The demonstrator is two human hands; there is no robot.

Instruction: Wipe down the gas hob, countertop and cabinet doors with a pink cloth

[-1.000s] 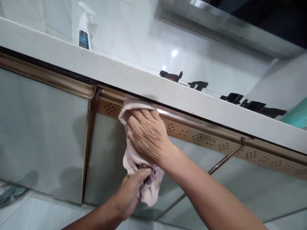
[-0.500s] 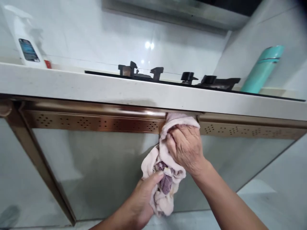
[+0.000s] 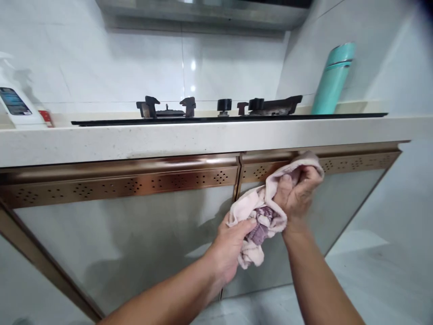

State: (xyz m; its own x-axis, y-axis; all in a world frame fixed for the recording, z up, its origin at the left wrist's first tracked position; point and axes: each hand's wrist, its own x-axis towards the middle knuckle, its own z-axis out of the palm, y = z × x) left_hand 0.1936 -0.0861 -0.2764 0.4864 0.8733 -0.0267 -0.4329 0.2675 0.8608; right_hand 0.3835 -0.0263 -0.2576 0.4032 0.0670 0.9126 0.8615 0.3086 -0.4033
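A pinkish-white and purple cloth [image 3: 248,205] is bunched between my two hands. My left hand [image 3: 228,246] grips its lower, crumpled part, thumb on top. Part of the cloth covers the fingers of my right hand [image 3: 296,194], which presses it against the brown perforated metal rail [image 3: 352,163] along the top of the right cabinet door. The right fingertips are hidden under the fabric. Below the rail lies the pale door panel [image 3: 324,203], behind my right wrist.
Above the doors runs the white countertop edge [image 3: 162,142]. On it are a black gas stove [image 3: 203,120], a turquoise flask [image 3: 331,83] at the right and a spray bottle [image 3: 20,108] at the left. A range hood [image 3: 203,18] hangs overhead.
My right hand has moved right along the rail with the cloth, past the gap between the doors onto the right door. My left hand has followed, still holding the bunched end. The view has shifted.
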